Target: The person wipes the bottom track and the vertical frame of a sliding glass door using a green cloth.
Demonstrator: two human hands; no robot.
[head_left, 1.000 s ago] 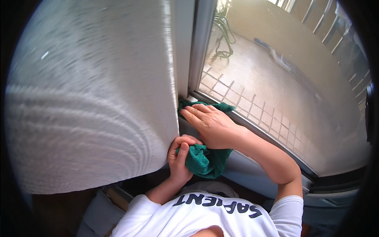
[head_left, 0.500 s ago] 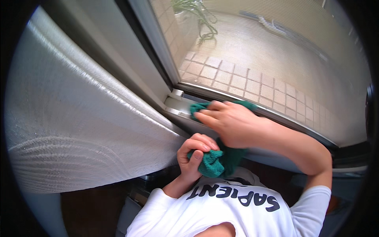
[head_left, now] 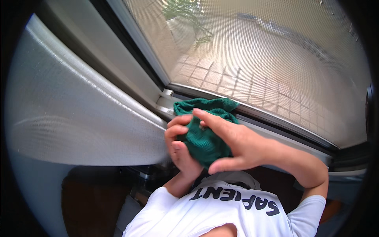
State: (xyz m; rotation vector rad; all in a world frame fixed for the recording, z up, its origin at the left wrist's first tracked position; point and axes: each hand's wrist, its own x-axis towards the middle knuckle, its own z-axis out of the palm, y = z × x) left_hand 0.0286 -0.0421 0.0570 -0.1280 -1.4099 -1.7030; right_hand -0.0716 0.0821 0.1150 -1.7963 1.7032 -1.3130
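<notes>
A bunched green cloth [head_left: 207,144] lies between my two hands, over the inner edge of the sill. My left hand [head_left: 179,140] is closed on its left side, fingers curled over it. My right hand [head_left: 241,144] spans the bundle from the right, thumb at the near side and fingers along the far side, apart from each other but around the cloth. A folded length of the same cloth rests on the window track [head_left: 165,104], beyond my fingers. The palm sides of both hands are partly hidden by the cloth.
A pale, sheer curtain [head_left: 87,114] hangs at the left, close to my left hand. Behind the sill stands a mesh screen [head_left: 252,47] in a light window frame [head_left: 144,43]. Tiled ground and a green plant show through it. Dark furniture [head_left: 90,201] stands low at the left.
My right hand has left the track and come back toward me, onto the bundled cloth. My left hand has moved up and left. More cloth now lies spread along the track.
</notes>
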